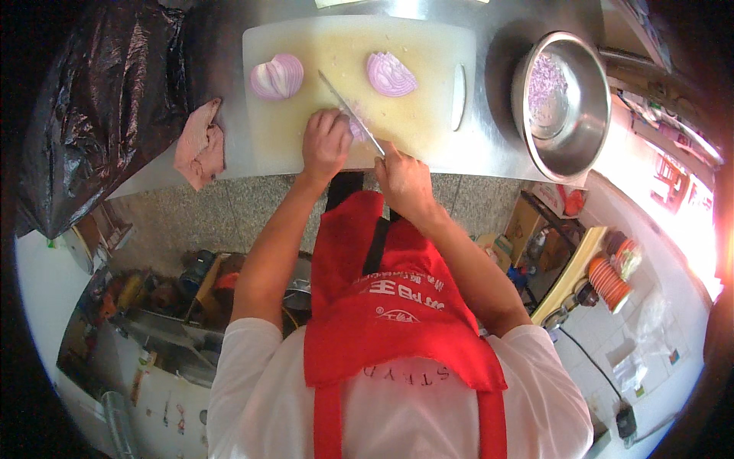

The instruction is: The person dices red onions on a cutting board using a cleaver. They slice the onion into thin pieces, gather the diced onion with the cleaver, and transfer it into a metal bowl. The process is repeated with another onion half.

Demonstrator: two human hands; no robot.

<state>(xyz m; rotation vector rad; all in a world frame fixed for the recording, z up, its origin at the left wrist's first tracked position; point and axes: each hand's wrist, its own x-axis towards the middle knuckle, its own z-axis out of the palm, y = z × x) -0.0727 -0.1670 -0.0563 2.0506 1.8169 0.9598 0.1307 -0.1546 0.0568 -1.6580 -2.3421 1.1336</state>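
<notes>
On a white plastic cutting board [424, 132], my right hand [404, 175] grips a kitchen knife [350, 112], its blade pointing to the upper left. The blade lies over a cut piece of red onion [358, 129] near the board's front edge. My left hand [328, 137], fingers curled, holds that piece against the board just left of the blade. A sliced onion half [277, 77] rests at the board's left, and another sliced onion portion [391, 74] sits right of the blade tip. Chopped onion [546, 86] lies inside a steel bowl [593, 109] to the right.
A crumpled pink cloth [200, 143] lies left of the board, beside a large black plastic bag [114, 109]. The metal worktop's front edge runs close to my forearms. Lower right stands a shelf with stacked orange cups [609, 282]; boxes and containers crowd the lower left.
</notes>
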